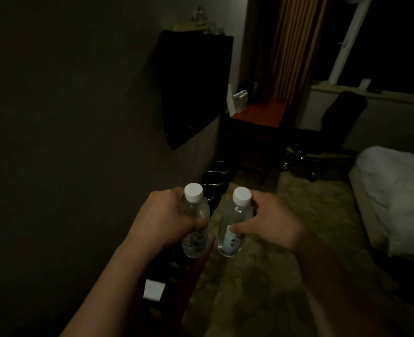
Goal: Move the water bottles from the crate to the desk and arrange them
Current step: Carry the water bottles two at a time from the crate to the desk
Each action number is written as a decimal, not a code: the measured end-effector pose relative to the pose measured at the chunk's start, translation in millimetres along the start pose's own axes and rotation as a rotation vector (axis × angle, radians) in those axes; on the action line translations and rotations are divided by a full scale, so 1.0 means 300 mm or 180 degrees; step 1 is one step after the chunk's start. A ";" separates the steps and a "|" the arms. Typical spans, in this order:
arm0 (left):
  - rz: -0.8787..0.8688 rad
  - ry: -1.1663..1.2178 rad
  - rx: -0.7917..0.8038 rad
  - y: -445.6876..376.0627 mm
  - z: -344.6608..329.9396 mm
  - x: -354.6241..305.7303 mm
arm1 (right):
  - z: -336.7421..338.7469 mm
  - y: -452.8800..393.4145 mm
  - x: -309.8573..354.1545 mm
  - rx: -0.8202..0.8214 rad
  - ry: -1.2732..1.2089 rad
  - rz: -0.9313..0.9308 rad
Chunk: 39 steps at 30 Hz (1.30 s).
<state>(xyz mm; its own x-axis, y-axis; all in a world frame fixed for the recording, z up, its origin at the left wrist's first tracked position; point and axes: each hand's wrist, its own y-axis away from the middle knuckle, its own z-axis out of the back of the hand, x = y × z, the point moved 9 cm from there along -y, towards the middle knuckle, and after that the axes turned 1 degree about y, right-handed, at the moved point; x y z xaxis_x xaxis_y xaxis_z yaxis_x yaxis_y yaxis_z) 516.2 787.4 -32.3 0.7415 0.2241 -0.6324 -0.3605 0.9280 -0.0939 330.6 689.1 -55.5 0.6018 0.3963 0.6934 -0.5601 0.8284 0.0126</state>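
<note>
My left hand grips a clear water bottle with a white cap, held upright in front of me. My right hand grips a second clear water bottle with a white cap, tilted slightly, close beside the first. Far ahead stands a reddish wooden desk against the wall. Several white-capped bottles stand in a cluster at its back left corner. The crate is not clearly visible in this dark room.
A dark wall-mounted TV hangs on the left wall. Round dark bins sit on the floor below it. A black office chair stands by the desk, and a white bed lies at the right. Patterned carpet runs between them.
</note>
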 end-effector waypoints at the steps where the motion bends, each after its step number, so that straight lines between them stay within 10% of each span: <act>1: -0.0048 0.0000 0.0045 -0.049 -0.031 -0.046 | 0.053 -0.025 -0.043 -0.0026 0.0000 -0.0030; 39: -0.1420 0.0433 0.1087 -2.586 -1.123 -1.171 | 1.566 -1.832 -1.339 -0.1380 -0.0088 -0.0825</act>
<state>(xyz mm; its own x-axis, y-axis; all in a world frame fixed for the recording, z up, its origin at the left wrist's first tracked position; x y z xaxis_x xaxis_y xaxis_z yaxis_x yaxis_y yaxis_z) 344.8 -111.4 3.7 0.6922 -0.2303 -0.6840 0.1901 0.9724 -0.1350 129.2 -111.4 -2.5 0.6711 0.1502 0.7260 -0.1027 0.9887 -0.1096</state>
